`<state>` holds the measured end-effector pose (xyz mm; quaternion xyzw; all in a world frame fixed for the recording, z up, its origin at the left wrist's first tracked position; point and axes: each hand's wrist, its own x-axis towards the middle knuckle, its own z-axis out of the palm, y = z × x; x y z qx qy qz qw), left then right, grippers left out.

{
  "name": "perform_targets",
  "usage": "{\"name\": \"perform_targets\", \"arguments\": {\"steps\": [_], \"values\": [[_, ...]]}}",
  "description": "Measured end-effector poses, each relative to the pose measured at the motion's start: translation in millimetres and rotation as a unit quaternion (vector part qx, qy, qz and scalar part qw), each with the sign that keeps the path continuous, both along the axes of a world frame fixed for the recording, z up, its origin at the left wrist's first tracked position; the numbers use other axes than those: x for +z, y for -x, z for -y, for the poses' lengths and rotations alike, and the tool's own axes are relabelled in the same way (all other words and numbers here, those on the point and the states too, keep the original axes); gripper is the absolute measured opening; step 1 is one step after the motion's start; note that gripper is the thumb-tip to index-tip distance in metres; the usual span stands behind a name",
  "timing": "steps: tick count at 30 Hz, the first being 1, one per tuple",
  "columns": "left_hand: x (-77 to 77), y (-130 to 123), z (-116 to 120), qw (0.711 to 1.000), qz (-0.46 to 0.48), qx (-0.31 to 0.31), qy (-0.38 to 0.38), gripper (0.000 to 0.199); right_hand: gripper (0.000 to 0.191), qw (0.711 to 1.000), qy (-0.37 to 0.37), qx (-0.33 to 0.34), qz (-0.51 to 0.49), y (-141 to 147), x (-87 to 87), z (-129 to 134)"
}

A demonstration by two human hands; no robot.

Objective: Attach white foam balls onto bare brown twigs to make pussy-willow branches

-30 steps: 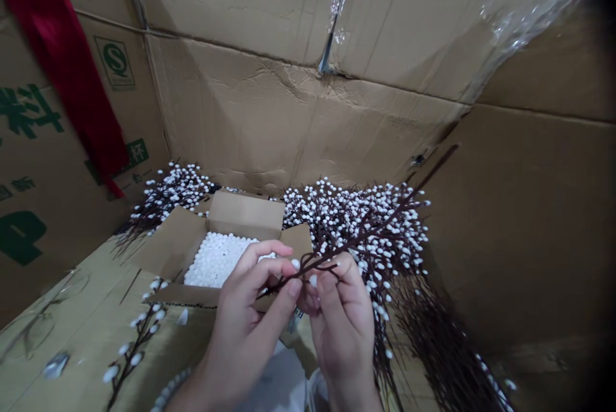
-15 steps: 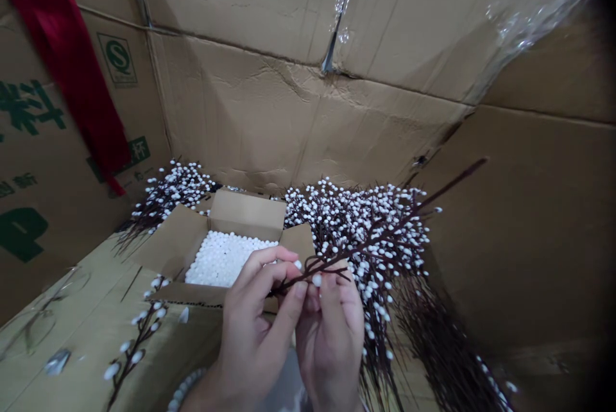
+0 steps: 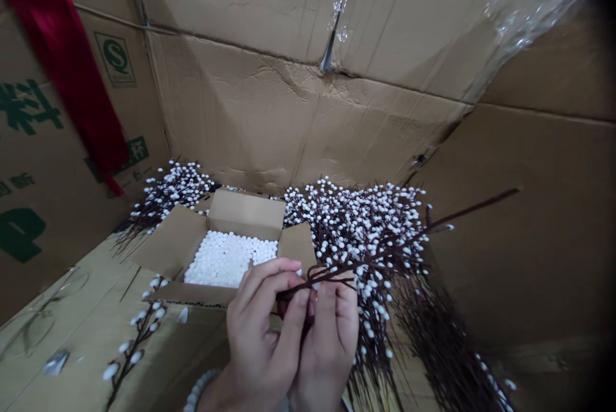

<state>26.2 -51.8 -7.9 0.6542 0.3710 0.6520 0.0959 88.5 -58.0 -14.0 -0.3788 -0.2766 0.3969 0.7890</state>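
Note:
Between my hands lies a brown artificial branch (image 3: pixel 409 242) with thin forked twigs, its bare stem pointing up to the right. My left hand (image 3: pixel 267 322) is closed around the twig end, thumb and forefinger pinching it. Right beside it, my right hand (image 3: pixel 327 328) is closed in a pinch under the twigs, at a small white bead (image 3: pixel 316 285) that is mostly hidden by the fingers. Another white bead shows near the left fingertips. Just behind my hands stands an open cardboard box (image 3: pixel 192 293) filled with white beads (image 3: pixel 228 258).
Finished-looking white-berry branches (image 3: pixel 351 213) are heaped behind my hands, with another bunch (image 3: pixel 173 190) at the back left. A single berry branch (image 3: pixel 137 335) lies at left. Bare brown stems (image 3: pixel 447 341) lie at right. Tall cardboard walls (image 3: pixel 240 97) enclose the table; a red ribbon (image 3: pixel 81 72) hangs left.
The branch's far end has swung down and to the right. Both hands have shifted slightly and drawn closer together, covering more of the bead between them.

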Motion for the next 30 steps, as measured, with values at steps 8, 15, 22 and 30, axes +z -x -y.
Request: {"name": "perform_targets", "arguments": {"steps": [8, 15, 22, 30], "values": [[2.2, 0.2, -0.2, 1.000, 0.004, 0.017, 0.002, 0.015, 0.034, 0.994, 0.017, 0.081, -0.070, 2.4, 8.8, 0.0], [2.0, -0.3, 0.1, 1.000, 0.017, 0.004, 0.007, 0.015, 0.033, 0.993, 0.010, 0.089, -0.076, 4.1, 13.1, -0.6], [4.0, 2.7, -1.2, 0.998, 0.052, -0.029, 0.033, 0.015, 0.035, 0.992, 0.006, 0.091, -0.083, 3.0, 11.6, 0.5], [4.5, 2.2, -6.2, 0.925, 0.240, -0.182, 0.232, 0.010, 0.021, 0.978, 0.021, 0.121, -0.170, -17.6, 30.3, -7.2]]}}
